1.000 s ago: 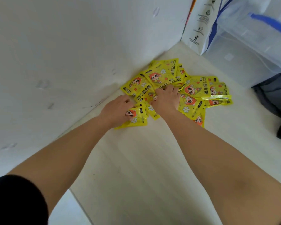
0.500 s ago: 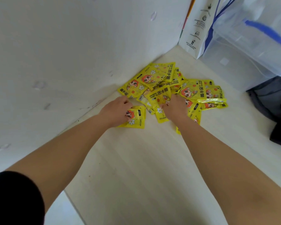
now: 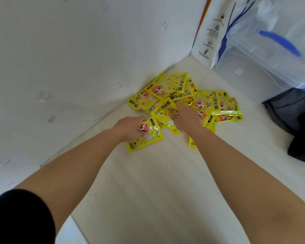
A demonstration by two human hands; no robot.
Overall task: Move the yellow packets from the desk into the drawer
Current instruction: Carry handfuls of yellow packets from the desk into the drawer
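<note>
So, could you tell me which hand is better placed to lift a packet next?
Probably left: the left hand grips one packet at the near edge of the pile, while the right hand lies over the pile.

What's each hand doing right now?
Left hand: holding one yellow hand-warmer packet.
Right hand: on the packet pile, fingers hidden; grip cannot be told.

You are at a desk in a private room of a home. Identify it by these items: a pale wood-grain desk (image 3: 148,199) set into a corner of scuffed white wall (image 3: 60,59); a printed paper carrier bag (image 3: 208,36) and a clear plastic storage box (image 3: 253,71) with a blue handle at its far end; and dark fabric (image 3: 289,117) heaped beside them.
</note>
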